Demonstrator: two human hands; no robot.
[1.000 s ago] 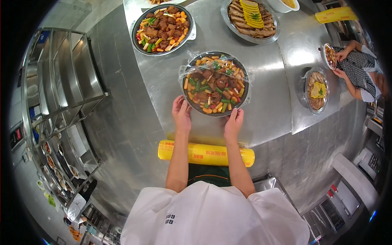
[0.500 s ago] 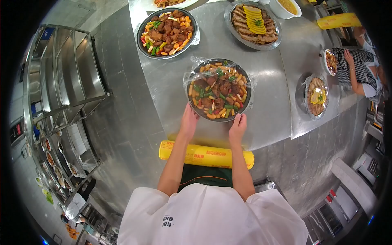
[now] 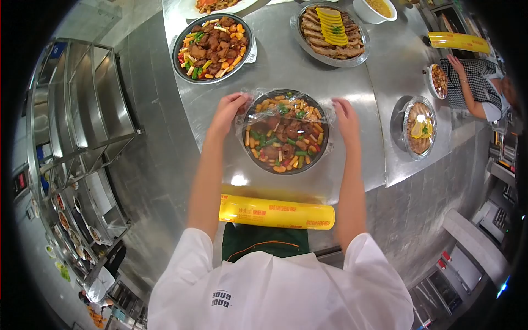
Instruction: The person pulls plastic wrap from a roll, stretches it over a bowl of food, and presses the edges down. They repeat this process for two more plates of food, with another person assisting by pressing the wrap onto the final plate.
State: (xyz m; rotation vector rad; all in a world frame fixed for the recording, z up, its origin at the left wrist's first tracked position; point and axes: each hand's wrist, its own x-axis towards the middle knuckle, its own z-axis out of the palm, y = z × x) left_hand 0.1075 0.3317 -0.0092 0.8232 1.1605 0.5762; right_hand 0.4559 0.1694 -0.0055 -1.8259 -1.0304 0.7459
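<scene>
A round dark dish of diced meat and vegetables (image 3: 286,148) sits on the steel table in front of me. Clear plastic wrap (image 3: 269,107) lies over its far part, crinkled and shiny, with loose edges at both sides. My left hand (image 3: 230,110) pinches the bunched wrap at the dish's far left. At the far right, my right hand (image 3: 346,115) has its fingers drawn together at the wrap's other edge; the thin film there is hard to see. A yellow roll of plastic wrap (image 3: 278,212) lies at the table's near edge, between my forearms.
Another dish of diced meat (image 3: 214,49) stands far left, a foil tray of sliced meat with lemon (image 3: 333,33) far right, beside a white soup bowl (image 3: 377,8). A covered foil tray (image 3: 419,129) is at right. A person in a checked apron (image 3: 473,85) stands beyond.
Both hands have moved from the dish's near rim up to its far sides, onto the wrap's edges. The dish and other things sit slightly shifted left in view.
</scene>
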